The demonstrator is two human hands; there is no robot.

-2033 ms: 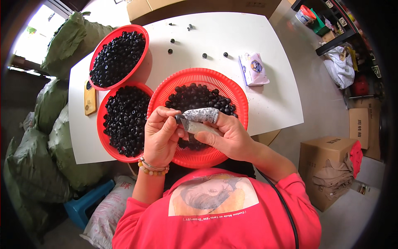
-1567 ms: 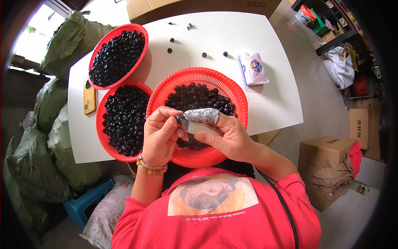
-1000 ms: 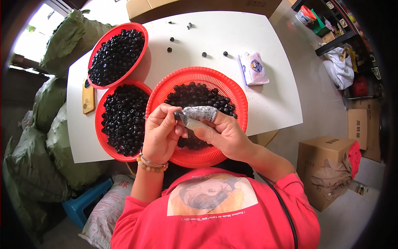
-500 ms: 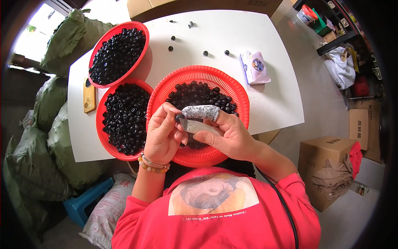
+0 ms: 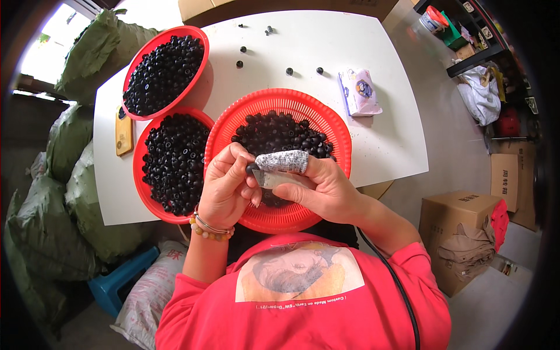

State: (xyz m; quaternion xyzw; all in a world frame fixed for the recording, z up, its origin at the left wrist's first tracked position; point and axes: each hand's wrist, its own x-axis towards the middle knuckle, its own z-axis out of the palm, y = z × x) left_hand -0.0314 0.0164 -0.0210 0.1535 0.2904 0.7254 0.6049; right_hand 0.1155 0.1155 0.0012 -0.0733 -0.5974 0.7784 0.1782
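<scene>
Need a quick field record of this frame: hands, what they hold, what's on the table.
left hand: pinches a small black round piece at its fingertips
right hand: grips a thin blade-like tool; forefinger wrapped in grey tape
under the hands: red slotted basket holding black pieces
left of it: two red basins, both full of black pieces
table: white; a few loose black pieces, a tissue pack, a yellow phone
floor, right: cardboard box
</scene>
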